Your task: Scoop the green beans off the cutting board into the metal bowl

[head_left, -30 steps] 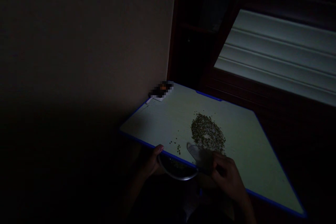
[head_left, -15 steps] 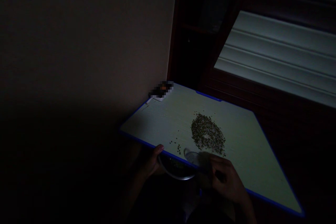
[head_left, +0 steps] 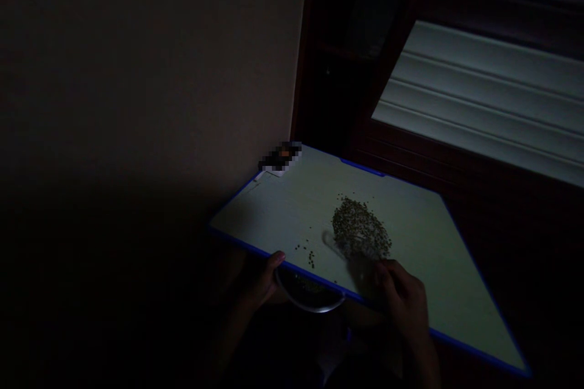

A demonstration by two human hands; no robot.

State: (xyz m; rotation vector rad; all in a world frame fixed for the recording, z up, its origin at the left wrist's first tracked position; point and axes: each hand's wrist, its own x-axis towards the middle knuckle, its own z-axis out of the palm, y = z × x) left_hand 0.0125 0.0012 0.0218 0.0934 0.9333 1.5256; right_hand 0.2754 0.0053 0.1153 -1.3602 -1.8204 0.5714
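Observation:
A pile of small dark seeds or grains (head_left: 358, 225) lies on a white board (head_left: 410, 237) with a blue rim. In my right hand (head_left: 406, 301) is a pale, see-through rounded piece (head_left: 340, 249), blurred, its kind unclear. The fingers are closed on it at the near side of the pile. My left hand (head_left: 265, 282) grips the board's near edge, thumb on top and its other fingers hidden underneath. Beside it, partly below the edge, a metal bowl (head_left: 319, 310) holds more grains. A few loose grains (head_left: 311, 258) are scattered left of the pile.
At the board's far left corner lies a small blurred-out item (head_left: 280, 158) with a pale border. A plain wall (head_left: 159, 73) rises on the left. Dark wooden furniture with pale slatted panels (head_left: 479, 97) stands behind, to the right. The room is very dim.
My right hand has moved up and to the right, carrying the see-through piece from the board's near edge, above the bowl, to the pile. My left hand stays put.

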